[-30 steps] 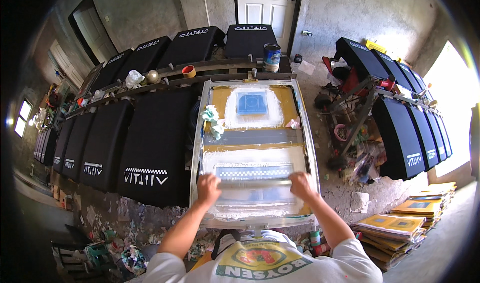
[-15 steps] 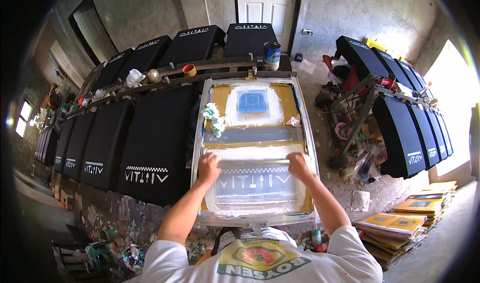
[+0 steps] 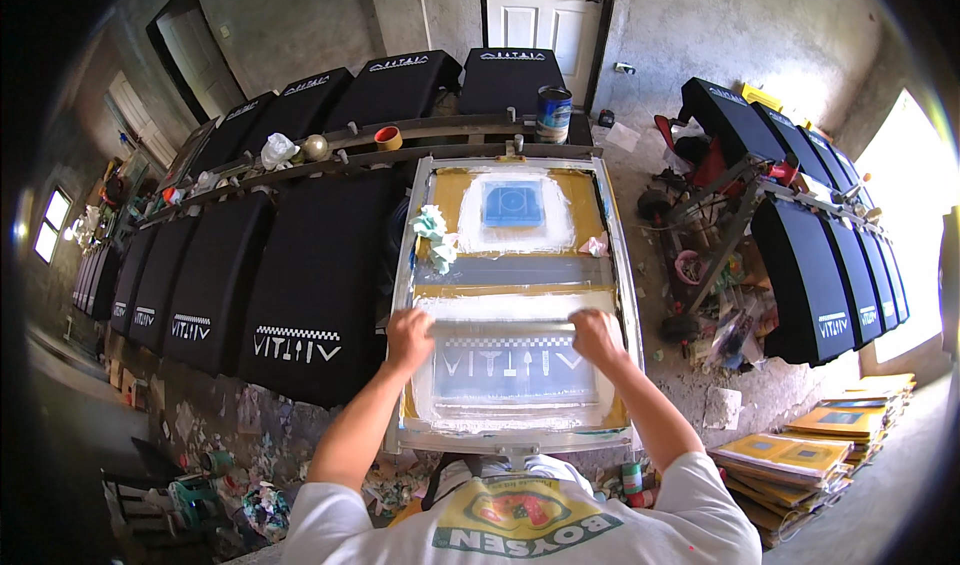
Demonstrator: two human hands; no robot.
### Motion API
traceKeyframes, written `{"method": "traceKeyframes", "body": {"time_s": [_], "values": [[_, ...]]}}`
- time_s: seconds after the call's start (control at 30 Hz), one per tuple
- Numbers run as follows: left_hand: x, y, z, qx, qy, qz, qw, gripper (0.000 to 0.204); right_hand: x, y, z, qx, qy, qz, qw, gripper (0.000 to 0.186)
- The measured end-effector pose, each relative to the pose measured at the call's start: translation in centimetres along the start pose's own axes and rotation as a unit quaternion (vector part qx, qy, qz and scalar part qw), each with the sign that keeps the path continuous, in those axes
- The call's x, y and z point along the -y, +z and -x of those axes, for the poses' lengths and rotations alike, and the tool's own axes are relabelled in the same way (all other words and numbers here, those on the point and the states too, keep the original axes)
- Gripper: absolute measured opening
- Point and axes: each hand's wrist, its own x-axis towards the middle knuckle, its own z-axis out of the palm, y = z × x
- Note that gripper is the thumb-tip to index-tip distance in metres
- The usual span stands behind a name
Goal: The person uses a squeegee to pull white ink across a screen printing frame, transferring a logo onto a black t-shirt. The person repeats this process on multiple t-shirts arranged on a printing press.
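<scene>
Head view showed the left hand [image 3: 409,337] and right hand [image 3: 597,337], each grip closed on one end of a squeegee [image 3: 502,327] lying across the printing screen [image 3: 515,270], just above the pale stencil design; a crumpled rag [image 3: 434,235] sat further up.

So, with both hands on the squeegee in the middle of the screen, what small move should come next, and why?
Probably keep pushing the squeegee a little farther up the screen frame. The left hand and right hand grip its two ends, it lies level just above the light stencil design, and white ink sits ahead of it.
</scene>
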Motion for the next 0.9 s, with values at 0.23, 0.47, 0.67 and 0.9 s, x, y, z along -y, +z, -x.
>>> {"method": "traceKeyframes", "body": {"time_s": [0.23,0.47,0.67,0.9], "values": [[-1.6,-1.0,5.2,-0.043,-0.003,0.002,0.999,0.024,1.0,2.3,3.2,0.066,0.003,0.014,0.998,0.019],[-9.4,-7.7,13.6,0.055,-0.024,0.067,0.996,0.025,4.6,-2.5,15.9,0.073,-0.044,-0.037,0.996,0.014],[-6.9,-1.5,5.2,-0.027,0.034,0.039,0.998,0.025,-1.9,-1.4,7.9,0.050,-0.019,-0.023,0.998,0.027],[-4.3,5.3,-3.8,-0.050,-0.033,0.029,0.998,0.024,-7.8,0.0,-1.0,-0.031,0.024,-0.015,0.999,0.027]]}}
